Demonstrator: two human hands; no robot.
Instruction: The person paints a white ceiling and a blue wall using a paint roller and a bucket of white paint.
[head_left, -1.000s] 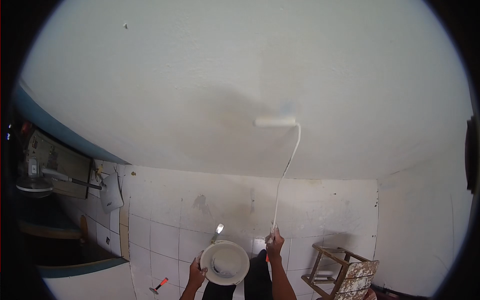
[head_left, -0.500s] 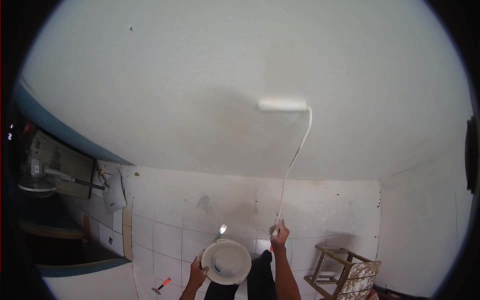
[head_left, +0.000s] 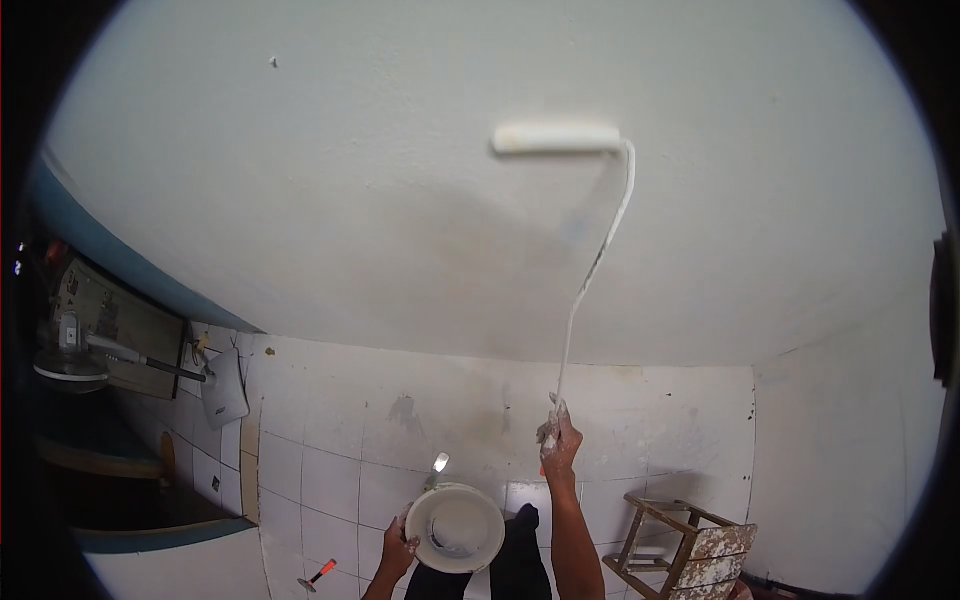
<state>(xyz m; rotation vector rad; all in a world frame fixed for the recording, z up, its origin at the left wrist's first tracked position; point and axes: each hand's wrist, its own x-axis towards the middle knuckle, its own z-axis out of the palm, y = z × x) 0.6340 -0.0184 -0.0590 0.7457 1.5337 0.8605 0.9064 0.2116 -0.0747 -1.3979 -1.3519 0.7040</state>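
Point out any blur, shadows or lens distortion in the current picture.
Head view: rounded black corners, bowed-looking lines between tiles; roller slightly soft, perhaps motion blur, with a faint shadow along its lower edge on the wall; soft shadow behind the stool; lower left dim.

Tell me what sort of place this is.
Probably a room in a home being painted: the right hand holds a paint roller at the wall, the left a whitish bucket, and a paint-spattered wooden stool stands nearby.
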